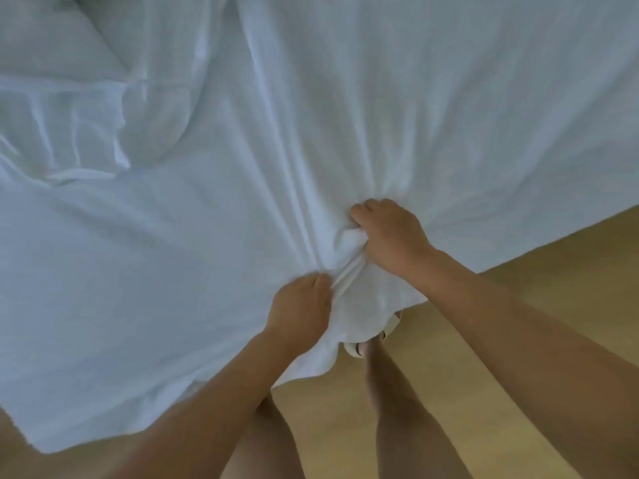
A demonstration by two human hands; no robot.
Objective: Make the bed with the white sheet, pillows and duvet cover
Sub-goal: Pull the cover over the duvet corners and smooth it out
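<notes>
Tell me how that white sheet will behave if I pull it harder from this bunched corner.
The white sheet looks floppy: it bunches where the left hand and right hand grip it. Creases fanning out suggest pulling drags the whole cloth. It probably weighs little, draping loosely toward the floor.

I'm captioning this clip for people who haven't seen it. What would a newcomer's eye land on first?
First, the two hands at lower centre: the right hand and the left hand both grip a bunched fold of the white sheet, with creases fanning out from them. The sheet fills most of the view, and rumpled bedding lies at the upper left. Below, the tan floor shows under the person's bare legs.
</notes>
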